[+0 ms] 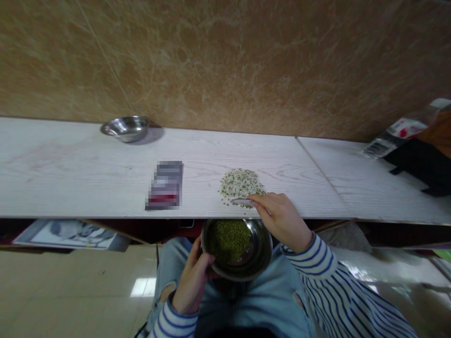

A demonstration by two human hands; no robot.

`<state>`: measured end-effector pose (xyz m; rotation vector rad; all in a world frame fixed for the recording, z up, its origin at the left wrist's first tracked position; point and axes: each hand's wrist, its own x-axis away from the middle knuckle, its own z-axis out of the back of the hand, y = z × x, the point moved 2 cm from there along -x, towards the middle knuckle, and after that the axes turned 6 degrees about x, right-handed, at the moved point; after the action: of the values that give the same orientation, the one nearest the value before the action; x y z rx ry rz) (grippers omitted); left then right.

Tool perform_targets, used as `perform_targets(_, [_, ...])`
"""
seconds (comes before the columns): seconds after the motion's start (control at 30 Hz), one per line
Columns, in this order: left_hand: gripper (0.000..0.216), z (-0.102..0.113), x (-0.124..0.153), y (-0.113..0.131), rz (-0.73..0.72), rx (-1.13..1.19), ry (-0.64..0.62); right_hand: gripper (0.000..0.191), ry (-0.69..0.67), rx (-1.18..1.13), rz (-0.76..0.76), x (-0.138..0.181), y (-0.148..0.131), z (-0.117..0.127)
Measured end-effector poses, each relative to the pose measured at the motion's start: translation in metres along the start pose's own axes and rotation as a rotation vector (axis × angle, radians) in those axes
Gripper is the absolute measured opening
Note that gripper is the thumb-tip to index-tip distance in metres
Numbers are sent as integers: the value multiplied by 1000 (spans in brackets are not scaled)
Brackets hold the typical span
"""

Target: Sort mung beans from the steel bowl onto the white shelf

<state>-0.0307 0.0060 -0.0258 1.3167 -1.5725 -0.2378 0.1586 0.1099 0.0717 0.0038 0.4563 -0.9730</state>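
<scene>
My left hand point(196, 277) grips the left rim of a steel bowl point(265, 263), its thumb over the edge. Green mung beans point(230, 238) lie in the bowl, mostly on its left side. The bowl is held above my lap, just below the table's front edge. My right hand point(282, 218) is closed on the handle of a small metal spoon point(241, 201). The spoon's end rests at the near side of a spread pile of white rice grains mixed with green beans point(240, 183) on the table.
An empty-looking steel bowl point(126, 129) stands near the wall on the white table point(197, 145). A pixelated flat rectangle point(164, 185) lies left of the pile. At the far right are a tilted plastic bottle point(405, 126) and a black item point(423, 164). Open shelves run beneath the tabletop.
</scene>
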Motion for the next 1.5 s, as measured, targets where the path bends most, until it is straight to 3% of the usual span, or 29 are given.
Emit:
perform_targets(0.43, [63, 3, -1, 5, -9, 23, 29, 26, -50, -43, 71, -16, -10, -7])
perform_targets(0.87, [64, 0, 0, 7, -17, 6, 2, 24, -147, -110, 166, -13, -2, 1])
perform_targets(1.27, [60, -10, -4, 3, -8, 4, -37, 24, -5, 19, -46, 11, 13, 9])
perform_targets(1.5, [62, -22, 0, 2, 2, 13, -73, 24, 28, 66, -82, 12, -6, 2])
